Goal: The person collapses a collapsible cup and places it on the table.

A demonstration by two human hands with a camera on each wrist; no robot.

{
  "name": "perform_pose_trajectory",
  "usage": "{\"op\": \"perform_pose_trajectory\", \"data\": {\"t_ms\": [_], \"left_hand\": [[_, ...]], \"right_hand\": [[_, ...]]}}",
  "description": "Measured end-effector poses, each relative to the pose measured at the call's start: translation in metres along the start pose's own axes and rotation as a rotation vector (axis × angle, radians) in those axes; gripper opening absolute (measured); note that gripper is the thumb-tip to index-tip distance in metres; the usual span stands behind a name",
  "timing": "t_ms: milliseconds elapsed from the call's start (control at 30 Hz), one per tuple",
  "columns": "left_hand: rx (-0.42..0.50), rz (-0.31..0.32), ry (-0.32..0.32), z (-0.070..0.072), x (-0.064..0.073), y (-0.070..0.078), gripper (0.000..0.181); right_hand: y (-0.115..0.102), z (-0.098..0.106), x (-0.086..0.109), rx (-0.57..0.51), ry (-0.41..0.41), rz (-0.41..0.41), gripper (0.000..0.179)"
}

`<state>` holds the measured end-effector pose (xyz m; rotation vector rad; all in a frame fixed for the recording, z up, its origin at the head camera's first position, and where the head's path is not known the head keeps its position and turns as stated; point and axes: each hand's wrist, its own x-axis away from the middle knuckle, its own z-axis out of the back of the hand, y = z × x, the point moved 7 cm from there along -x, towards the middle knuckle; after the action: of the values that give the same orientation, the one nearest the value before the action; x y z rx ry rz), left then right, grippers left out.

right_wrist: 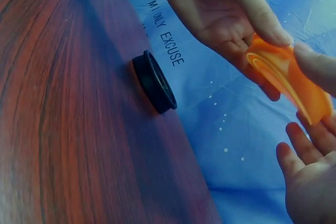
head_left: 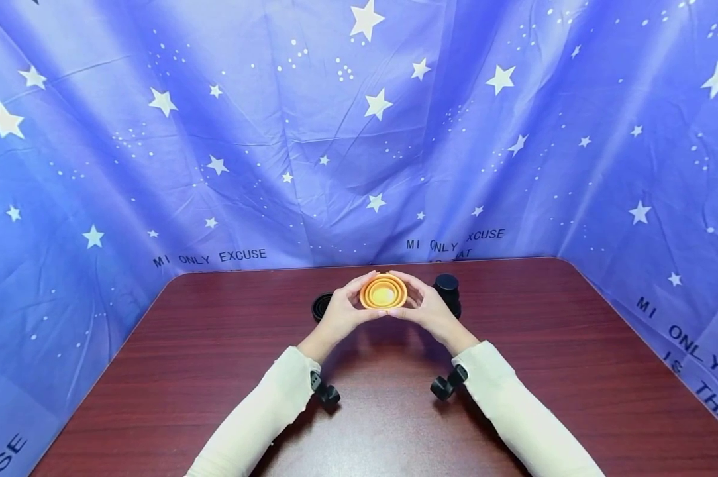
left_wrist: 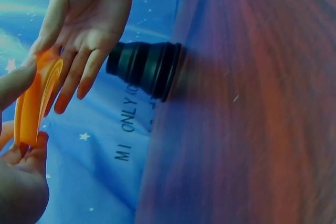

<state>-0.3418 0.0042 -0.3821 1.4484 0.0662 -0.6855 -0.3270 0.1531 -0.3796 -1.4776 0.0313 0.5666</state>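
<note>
An orange collapsible cup (head_left: pixel 384 293), folded flat into concentric rings, is held up over the far part of the table between both hands. My left hand (head_left: pixel 340 313) pinches its left side, thumb on the near rim and fingers behind. The right hand (head_left: pixel 434 313) grips the opposite side the same way, the two thumbs nearly meeting. From the side, in the left wrist view, the orange cup (left_wrist: pixel 35 100) looks thin. Past the right hand stands a black ribbed collapsible cup (left_wrist: pixel 144 67), stretched tall and narrowing upward. A flattened black cup (right_wrist: pixel 154 82) lies beyond the left hand.
The dark red wooden table (head_left: pixel 383 424) runs back to a blue curtain (head_left: pixel 311 132) printed with stars and lettering. Both wrists carry small black cameras under white sleeves (head_left: pixel 257 404).
</note>
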Motion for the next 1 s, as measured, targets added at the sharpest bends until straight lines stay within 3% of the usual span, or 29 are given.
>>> {"op": "perform_pose_trajectory", "data": {"t_ms": [100,200,300,467,567,633,767,1000], "left_hand": [[0.016,0.054,0.063,0.000,0.000,-0.009,0.073],[0.069,0.160,0.136,0.001,0.000,-0.022,0.072],[0.118,0.277,0.217,0.003,0.000,-0.037,0.071],[0.107,0.414,0.310,0.004,0.000,-0.060,0.072],[0.122,0.457,0.313,0.002,0.001,-0.068,0.073],[0.120,0.480,0.291,0.000,0.001,-0.071,0.074],[0.091,0.500,0.225,-0.004,0.000,-0.075,0.076],[0.005,0.501,0.150,-0.006,-0.004,-0.076,0.082]], "right_hand": [[-0.001,0.007,0.003,0.050,0.013,-0.006,0.069],[-0.006,0.021,0.006,0.099,0.082,0.017,0.063],[-0.012,0.043,0.011,0.098,0.249,0.066,0.048],[-0.017,0.083,0.026,-0.022,0.634,0.142,0.024],[-0.014,0.094,0.033,-0.015,0.753,0.116,0.025],[-0.010,0.097,0.034,0.045,0.763,0.052,0.030],[0.002,0.097,0.032,0.128,0.687,-0.089,0.045],[0.022,0.099,0.031,0.114,0.607,-0.205,0.054]]}}
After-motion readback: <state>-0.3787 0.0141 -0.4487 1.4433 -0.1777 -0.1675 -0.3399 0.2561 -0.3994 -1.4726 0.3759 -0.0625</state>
